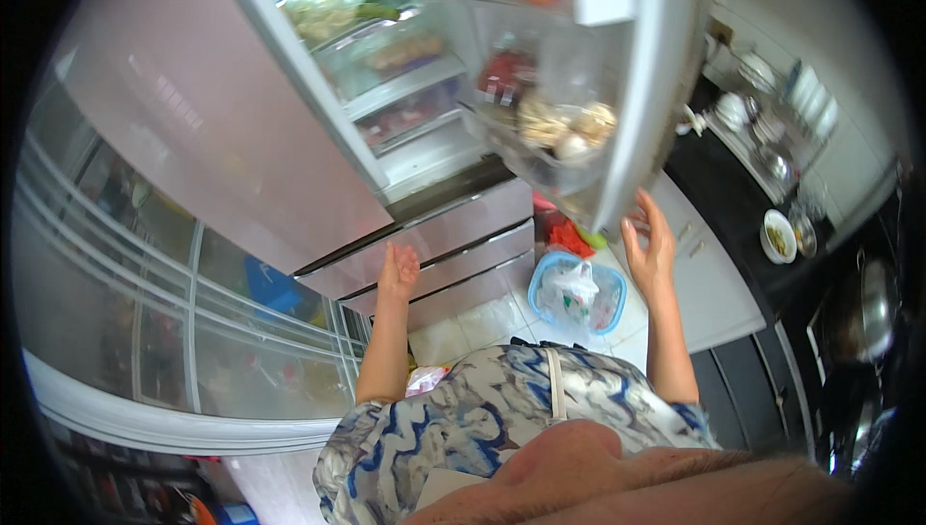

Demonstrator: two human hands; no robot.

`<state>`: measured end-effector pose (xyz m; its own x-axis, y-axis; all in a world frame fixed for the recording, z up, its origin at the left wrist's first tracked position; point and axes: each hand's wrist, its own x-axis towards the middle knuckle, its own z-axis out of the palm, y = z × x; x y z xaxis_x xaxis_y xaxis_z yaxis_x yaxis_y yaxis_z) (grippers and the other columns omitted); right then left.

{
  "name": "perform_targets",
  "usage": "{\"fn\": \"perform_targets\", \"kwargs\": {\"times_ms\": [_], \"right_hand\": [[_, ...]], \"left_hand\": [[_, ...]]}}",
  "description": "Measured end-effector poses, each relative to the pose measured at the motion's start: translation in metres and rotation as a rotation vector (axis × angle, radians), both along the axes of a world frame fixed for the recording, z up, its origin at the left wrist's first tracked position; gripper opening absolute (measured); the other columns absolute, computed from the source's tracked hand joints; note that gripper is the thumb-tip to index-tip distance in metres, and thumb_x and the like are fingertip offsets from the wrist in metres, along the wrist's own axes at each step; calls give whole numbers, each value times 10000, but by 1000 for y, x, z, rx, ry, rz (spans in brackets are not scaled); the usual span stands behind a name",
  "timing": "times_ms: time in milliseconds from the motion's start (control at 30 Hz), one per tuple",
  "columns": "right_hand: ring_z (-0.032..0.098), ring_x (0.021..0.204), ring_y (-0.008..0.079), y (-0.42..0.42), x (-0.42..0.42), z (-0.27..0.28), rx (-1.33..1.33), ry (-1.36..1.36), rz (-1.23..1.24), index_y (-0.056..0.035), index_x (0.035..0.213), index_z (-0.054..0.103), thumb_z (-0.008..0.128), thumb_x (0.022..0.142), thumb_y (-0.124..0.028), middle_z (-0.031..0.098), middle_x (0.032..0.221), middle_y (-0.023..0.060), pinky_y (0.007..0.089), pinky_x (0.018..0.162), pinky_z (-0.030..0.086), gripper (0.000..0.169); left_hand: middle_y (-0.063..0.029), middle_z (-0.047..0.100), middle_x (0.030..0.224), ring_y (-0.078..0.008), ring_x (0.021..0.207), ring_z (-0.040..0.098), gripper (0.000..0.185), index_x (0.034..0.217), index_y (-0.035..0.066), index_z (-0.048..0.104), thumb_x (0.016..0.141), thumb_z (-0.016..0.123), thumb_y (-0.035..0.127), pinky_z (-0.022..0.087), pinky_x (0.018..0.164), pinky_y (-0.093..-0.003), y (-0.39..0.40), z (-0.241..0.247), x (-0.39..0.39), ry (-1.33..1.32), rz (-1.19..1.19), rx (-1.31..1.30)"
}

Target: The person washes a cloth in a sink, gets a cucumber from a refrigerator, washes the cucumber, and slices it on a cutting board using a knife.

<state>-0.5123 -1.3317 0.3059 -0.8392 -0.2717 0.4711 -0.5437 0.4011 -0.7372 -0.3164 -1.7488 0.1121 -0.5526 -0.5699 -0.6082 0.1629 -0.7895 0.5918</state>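
Observation:
A refrigerator stands before me with its right door (631, 91) swung out. My right hand (649, 239) is at the lower outer corner of that door, fingers apart; whether they touch it is unclear. Empty and spread, my left hand (400, 270) hangs in front of the freezer drawers (477, 225), which are closed. The left door (210, 105) is closed. Bagged greens (318, 19) and drawers of food fill the inside shelves. In the door's lower bin lie a red package (503, 80) and pale bagged food (546, 120), both blurred.
On the floor is a blue plastic basket (622, 293) holding plastic bags, with a red bag (570, 237) behind it. At right, a black counter (731, 207) carries a dish rack (759, 156) and a bowl of food (779, 237). A wok (861, 312) sits farther right; glass sliding doors (192, 308) are at left.

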Motion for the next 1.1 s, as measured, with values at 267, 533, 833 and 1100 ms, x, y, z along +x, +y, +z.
{"fn": "perform_targets", "kwargs": {"times_ms": [267, 533, 833, 1100], "right_hand": [[657, 798, 262, -46, 49, 21, 101, -108, 331, 1, 1113, 624, 647, 846, -84, 637, 1002, 171, 333, 678, 537, 281], [631, 711, 265, -96, 69, 33, 253, -150, 613, -1, 1131, 610, 636, 842, -86, 619, 1010, 167, 351, 664, 524, 302], [660, 771, 293, -96, 90, 36, 323, -132, 717, 2, 1137, 606, 632, 858, -112, 610, 1059, 181, 364, 706, 532, 302], [639, 772, 295, -58, 79, 14, 272, -232, 667, 6, 1131, 610, 635, 852, -99, 616, 1047, 171, 357, 706, 523, 299]], "left_hand": [[-178, 195, 1516, -331, 1394, 249, 1015, 1513, 160, 109, 793, 608, 673, 321, 1092, -455, -14, 70, -10, 35, 288, 12], [-74, 330, 1471, -262, 1354, 313, 994, 1462, 159, 259, 737, 580, 759, 292, 1085, -422, -16, 86, 9, 294, 270, 40], [-18, 363, 1456, -206, 1340, 327, 949, 1451, 201, 291, 751, 488, 811, 237, 1093, -432, -19, 68, 27, 280, 254, -63], [-29, 375, 1435, -200, 1298, 363, 940, 1439, 178, 312, 763, 469, 812, 274, 1070, -416, 9, 55, 63, 171, 294, -35]]}}
